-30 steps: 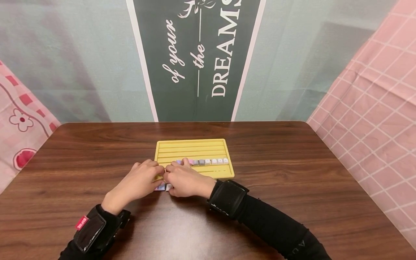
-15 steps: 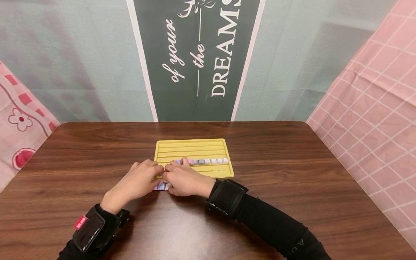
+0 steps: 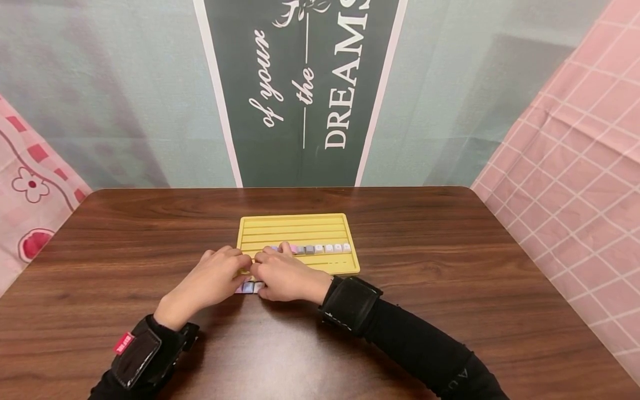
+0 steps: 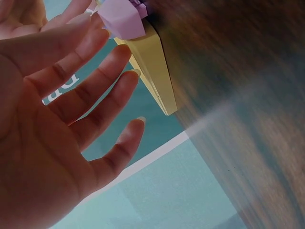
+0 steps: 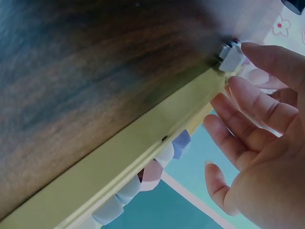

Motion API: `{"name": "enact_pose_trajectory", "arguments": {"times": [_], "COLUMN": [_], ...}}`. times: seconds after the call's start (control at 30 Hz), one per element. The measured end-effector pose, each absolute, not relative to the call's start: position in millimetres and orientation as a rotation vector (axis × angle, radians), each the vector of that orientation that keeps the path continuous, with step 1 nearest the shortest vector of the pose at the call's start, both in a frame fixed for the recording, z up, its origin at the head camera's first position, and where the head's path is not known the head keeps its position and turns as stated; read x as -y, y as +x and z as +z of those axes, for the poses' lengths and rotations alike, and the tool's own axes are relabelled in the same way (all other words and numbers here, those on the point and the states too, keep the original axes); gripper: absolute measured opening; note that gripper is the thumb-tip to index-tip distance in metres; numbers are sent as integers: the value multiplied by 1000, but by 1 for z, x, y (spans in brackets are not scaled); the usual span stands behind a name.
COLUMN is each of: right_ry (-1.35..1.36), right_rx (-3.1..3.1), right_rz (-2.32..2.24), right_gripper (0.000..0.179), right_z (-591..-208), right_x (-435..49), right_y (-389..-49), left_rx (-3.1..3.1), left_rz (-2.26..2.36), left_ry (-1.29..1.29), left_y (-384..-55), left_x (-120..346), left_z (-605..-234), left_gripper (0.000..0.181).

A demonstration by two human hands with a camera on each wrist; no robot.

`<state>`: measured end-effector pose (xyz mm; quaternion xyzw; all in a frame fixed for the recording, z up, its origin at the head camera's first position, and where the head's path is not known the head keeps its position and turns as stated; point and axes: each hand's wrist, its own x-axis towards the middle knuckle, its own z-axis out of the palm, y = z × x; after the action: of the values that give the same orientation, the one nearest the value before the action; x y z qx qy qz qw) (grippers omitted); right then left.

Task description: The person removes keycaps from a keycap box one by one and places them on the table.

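Note:
A short row of pastel keycaps (image 3: pixel 248 287) shows at the front edge of the yellow ridged tray (image 3: pixel 295 222), between my two hands. With thumb and bent forefinger, my left hand (image 3: pixel 215 280) pinches at the row's left end; a pink keycap (image 4: pixel 121 19) lies at its fingertips in the left wrist view. From the other end my right hand (image 3: pixel 287 278) pinches a pale keycap (image 5: pixel 232 57), thumb and forefinger tips right at it. The other fingers of both hands reach over the tray. The hands partly hide the row and the tray's left part.
Along one groove of the tray stands a row of white, grey, pink and purple keycaps (image 3: pixel 319 249). The tray lies on a brown wooden table (image 3: pixel 425 250). A fabric hanging (image 3: pixel 300 166) with white lettering covers the wall behind; pink cloths hang at both sides.
Both hands keep almost the same place. Slightly more of the pale keycap beside the right thumb shows now than one second ago.

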<state>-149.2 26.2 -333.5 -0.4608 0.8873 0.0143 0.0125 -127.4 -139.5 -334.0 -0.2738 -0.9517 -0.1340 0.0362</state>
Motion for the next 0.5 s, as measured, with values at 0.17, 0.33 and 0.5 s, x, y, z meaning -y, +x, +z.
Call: {"name": "enact_pose_trajectory", "arguments": {"times": [0.17,0.33,0.5], "right_ry": [-1372,-1302,-1257], "right_rx": [-2776,-2788,-2803], "right_rz": [-51,-143,-246], "right_gripper": [17,17,19], "right_z": [-330,-325,-323], "right_x": [-32,-42,-52], "right_y": [-151,-154,-158], "left_rx": [2925,2925,2929], "left_rz": [-403,-395,-390], "left_ry": [-833,-821,-807], "left_y": [-127,-126,-126], "left_x": [140,140,140], "left_z": [-334,-333,-334], "left_gripper": [9,9,9]}}
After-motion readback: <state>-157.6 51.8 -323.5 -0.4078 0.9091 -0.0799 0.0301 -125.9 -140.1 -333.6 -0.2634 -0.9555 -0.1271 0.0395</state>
